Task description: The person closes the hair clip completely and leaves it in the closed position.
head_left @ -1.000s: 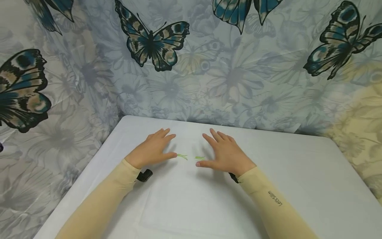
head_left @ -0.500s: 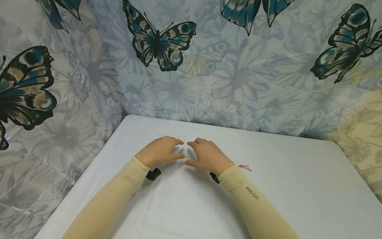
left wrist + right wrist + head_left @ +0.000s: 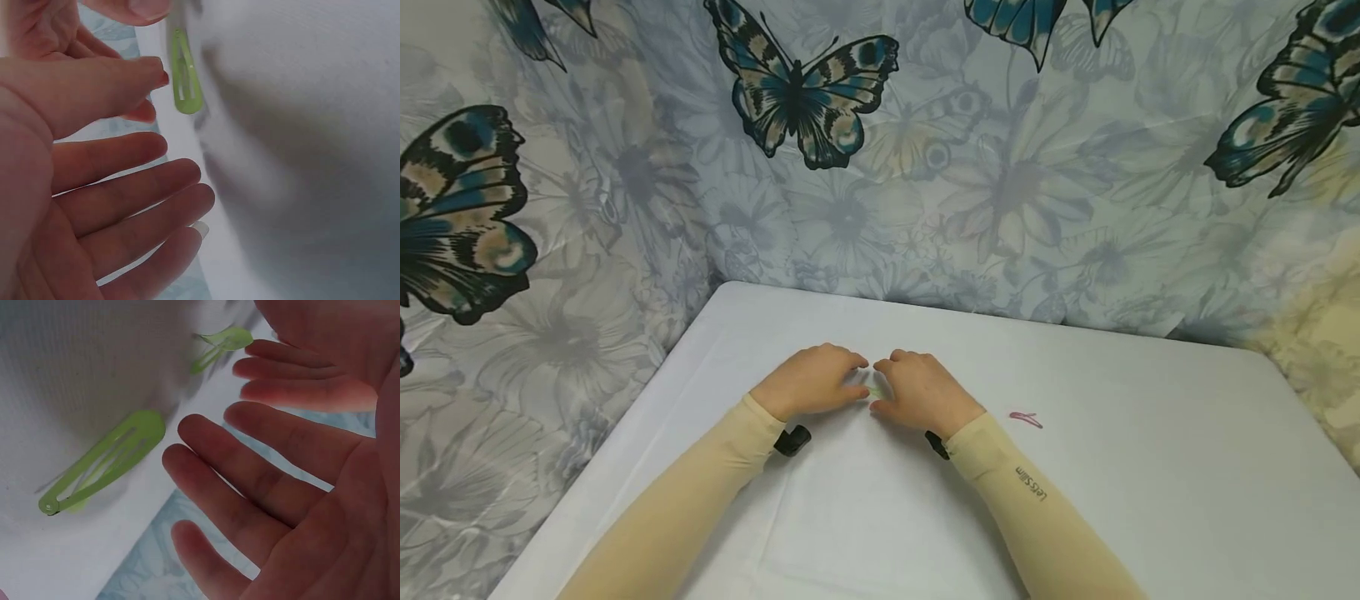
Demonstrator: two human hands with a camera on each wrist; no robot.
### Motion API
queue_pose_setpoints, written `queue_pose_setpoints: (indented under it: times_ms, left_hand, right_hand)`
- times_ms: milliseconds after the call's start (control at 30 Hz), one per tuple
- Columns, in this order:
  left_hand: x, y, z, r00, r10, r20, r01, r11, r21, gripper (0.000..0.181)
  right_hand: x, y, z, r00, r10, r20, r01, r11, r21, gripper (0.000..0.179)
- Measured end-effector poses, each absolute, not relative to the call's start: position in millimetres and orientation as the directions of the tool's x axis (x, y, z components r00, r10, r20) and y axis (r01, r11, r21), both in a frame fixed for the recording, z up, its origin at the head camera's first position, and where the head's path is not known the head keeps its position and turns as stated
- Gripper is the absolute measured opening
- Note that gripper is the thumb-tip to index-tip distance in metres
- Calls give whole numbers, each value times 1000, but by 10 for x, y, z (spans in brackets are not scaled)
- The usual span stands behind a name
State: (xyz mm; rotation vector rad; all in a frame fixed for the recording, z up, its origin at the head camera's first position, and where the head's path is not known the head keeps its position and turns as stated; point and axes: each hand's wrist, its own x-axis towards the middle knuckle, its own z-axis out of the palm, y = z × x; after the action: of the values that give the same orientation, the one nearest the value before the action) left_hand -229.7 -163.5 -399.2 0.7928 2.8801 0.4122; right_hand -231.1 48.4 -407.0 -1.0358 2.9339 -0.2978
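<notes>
Two green snap hair clips lie on the white table, both visible in the right wrist view: a nearer clip [image 3: 147, 428] and a farther clip [image 3: 237, 339] whose parts are spread apart. The left wrist view shows one green clip [image 3: 187, 107] just beyond the left thumb. In the head view only a bit of green [image 3: 875, 392] shows between the hands. My left hand [image 3: 812, 382] and right hand [image 3: 921, 387] face each other over the clips, fingers loosely extended. Neither hand grips anything; I cannot tell whether a fingertip touches a clip.
A pink hair clip [image 3: 1026, 419] lies on the white table [image 3: 1150, 467] to the right of my right forearm. Behind the table hangs a butterfly-print cloth [image 3: 1000, 208]. Both wrists carry small black devices.
Both hands have come closer together, the right hand moving left over the green clips. The pink clip, out of sight at first, now shows beside the right forearm. The head view has shifted slightly.
</notes>
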Motion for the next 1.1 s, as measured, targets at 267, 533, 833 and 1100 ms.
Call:
queue_pose_setpoints:
  times_ms: [267,533,833,1100]
  left_hand:
    - [-2294,-1633,-4029,-847,532,-23,506,817,276,36]
    - [-2292,-1585,-4035,-849,529,5,509,815,279,30]
    - [-2299,-1554,-4099,-852,523,13,507,819,268,25]
    - [-2304,-1526,-4087,-852,523,31,512,819,258,22]
  right_hand:
    - [-2311,486,-4057,-786,-618,24,-609,766,-206,52]
    - [-2316,484,-4090,-778,-628,29,-622,763,-178,47]
    - [-2314,496,-4096,-761,-647,39,-644,748,-162,44]
    - [-2321,496,-4084,-759,-649,51,-647,743,-170,40]
